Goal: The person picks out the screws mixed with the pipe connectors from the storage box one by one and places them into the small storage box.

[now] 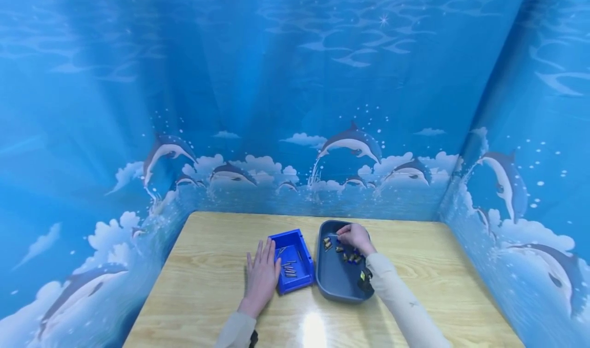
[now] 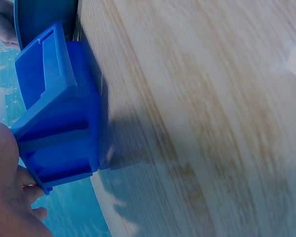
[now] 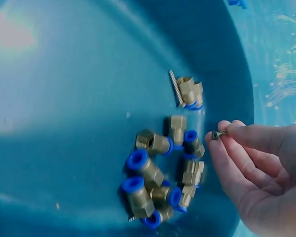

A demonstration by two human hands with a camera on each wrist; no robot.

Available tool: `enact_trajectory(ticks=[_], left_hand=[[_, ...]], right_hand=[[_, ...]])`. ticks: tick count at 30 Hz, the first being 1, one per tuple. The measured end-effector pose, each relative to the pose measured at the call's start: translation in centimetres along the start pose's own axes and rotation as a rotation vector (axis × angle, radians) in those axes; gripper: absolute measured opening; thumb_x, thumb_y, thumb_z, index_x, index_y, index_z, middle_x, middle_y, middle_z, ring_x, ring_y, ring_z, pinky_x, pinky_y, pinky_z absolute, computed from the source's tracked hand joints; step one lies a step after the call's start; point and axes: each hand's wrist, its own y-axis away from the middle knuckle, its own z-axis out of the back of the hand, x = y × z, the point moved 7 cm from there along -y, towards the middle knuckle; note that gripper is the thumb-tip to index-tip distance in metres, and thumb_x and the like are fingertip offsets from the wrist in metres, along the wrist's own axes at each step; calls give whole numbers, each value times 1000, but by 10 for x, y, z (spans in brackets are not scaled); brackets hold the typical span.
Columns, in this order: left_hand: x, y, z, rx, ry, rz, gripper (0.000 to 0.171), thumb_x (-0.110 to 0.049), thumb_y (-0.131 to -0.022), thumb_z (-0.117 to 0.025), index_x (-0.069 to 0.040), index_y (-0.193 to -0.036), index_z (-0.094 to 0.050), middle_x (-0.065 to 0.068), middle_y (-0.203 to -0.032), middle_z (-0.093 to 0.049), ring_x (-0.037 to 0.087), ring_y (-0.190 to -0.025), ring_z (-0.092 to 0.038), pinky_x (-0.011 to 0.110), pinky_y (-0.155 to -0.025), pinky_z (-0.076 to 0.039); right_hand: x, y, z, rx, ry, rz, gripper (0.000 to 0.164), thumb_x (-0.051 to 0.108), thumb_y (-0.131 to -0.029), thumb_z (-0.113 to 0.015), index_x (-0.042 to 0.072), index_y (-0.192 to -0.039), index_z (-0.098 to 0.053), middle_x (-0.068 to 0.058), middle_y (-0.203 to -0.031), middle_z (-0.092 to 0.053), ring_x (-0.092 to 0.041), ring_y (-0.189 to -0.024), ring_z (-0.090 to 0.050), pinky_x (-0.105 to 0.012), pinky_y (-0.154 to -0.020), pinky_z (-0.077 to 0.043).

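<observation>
My left hand (image 1: 261, 276) lies with straight fingers along the left side of a blue plastic bin (image 1: 296, 285), touching its rim. Several thin metal screws (image 1: 290, 270) lie inside that bin. Over the far end of a dark oval tray (image 1: 336, 286), my right hand (image 1: 355, 238) pinches a small screw (image 3: 217, 135) between thumb and forefinger, its head showing in the right wrist view. Below the fingertips, brass push-in fittings (image 3: 150, 170) with blue collars are scattered on the tray floor. A threaded screw (image 3: 175, 88) leans beside the fittings at the tray's far end.
Bin and tray stand side by side on a light wooden table (image 1: 207, 266). A blue curtain (image 1: 286, 107) printed with dolphins hangs behind the table and along both sides.
</observation>
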Motion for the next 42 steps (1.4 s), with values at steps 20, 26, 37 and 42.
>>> enact_trajectory(ticks=[20, 26, 37, 42], left_hand=[[2, 1, 3, -26, -13, -12, 60, -34, -106, -49, -5, -157, -35, 11, -165, -30, 36, -153, -20, 68, -120, -18], [2, 0, 1, -28, -8, -10, 59, -34, -107, -49, -5, -157, -35, 11, -165, -31, 36, -153, -20, 68, -120, -17], [-1, 0, 2, -23, -12, -7, 60, -34, -107, -49, -6, -157, -35, 12, -164, -32, 37, -153, -23, 68, -120, -19], [-3, 0, 3, -29, -4, -18, 59, -33, -106, -50, -5, -156, -37, 12, -164, -32, 38, -152, -25, 68, -119, -19]], right_hand=[[26, 12, -31, 161, -551, -15, 29, -2, -97, -63, -17, -122, -64, -29, -113, -71, -35, -103, -73, -50, -99, -55], [46, 15, -41, 213, -577, 14, 35, 2, -97, -65, -17, -126, -61, -25, -113, -72, -27, -100, -74, -49, -101, -54], [82, 22, -73, 281, -622, 85, 33, -1, -94, -67, -20, -121, -62, -27, -108, -73, -27, -92, -76, -45, -92, -59], [96, 30, -89, 310, -554, 133, 28, -4, -95, -64, -20, -118, -63, -29, -106, -73, -31, -92, -75, -47, -90, -60]])
